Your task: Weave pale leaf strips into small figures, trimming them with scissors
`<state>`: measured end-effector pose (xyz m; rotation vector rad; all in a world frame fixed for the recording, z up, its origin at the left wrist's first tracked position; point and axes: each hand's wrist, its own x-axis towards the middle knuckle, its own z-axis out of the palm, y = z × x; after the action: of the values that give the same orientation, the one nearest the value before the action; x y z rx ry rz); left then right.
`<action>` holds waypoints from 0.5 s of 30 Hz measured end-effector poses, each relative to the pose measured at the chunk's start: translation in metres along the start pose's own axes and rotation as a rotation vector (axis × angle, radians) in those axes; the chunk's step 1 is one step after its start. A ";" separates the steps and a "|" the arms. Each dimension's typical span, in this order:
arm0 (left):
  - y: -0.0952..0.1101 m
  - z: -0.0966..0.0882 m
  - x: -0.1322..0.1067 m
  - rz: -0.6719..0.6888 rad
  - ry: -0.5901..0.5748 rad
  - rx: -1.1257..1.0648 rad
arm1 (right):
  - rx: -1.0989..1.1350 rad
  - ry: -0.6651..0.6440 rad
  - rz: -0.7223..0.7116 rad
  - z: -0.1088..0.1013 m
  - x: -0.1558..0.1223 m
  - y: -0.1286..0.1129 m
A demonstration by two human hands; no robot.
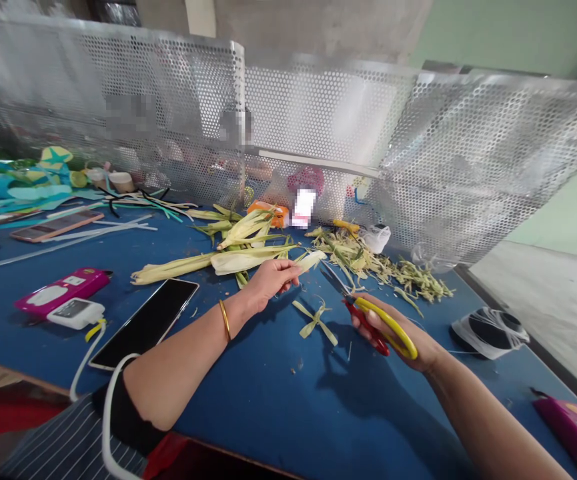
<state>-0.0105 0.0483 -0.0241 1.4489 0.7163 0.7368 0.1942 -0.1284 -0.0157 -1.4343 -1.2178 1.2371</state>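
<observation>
Left hand (274, 279): thumb and fingers pinch a pale husk strip (312, 261), its free end pointing away from the palm toward the scissors (391, 327). Right hand (421, 341): curled round their red and yellow handles, blades just beside the strip (from where I stand, I cannot tell whether they touch it). A crossed husk piece (317, 319) lies between the hands; husk trimmings (358, 257) lie beyond the right. Possible faults: a loose pinch could let the strip twist and cut crooked; blades straying leftward could nick the fingers.
</observation>
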 end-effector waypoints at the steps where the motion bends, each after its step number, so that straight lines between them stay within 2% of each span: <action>1: 0.000 0.001 0.000 -0.015 -0.008 0.012 | 0.011 -0.009 -0.014 0.001 0.002 0.001; 6: -0.003 0.007 -0.003 -0.088 -0.075 0.080 | -0.023 0.009 -0.006 0.007 0.006 0.003; 9: -0.004 0.012 -0.005 -0.104 -0.108 0.097 | -0.042 0.070 0.055 0.012 0.007 0.001; 15: -0.006 0.016 -0.005 -0.128 -0.094 0.138 | -0.030 0.224 0.114 0.019 0.011 0.004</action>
<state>-0.0008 0.0352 -0.0302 1.5364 0.7916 0.5252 0.1763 -0.1180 -0.0235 -1.6356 -1.0185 1.1032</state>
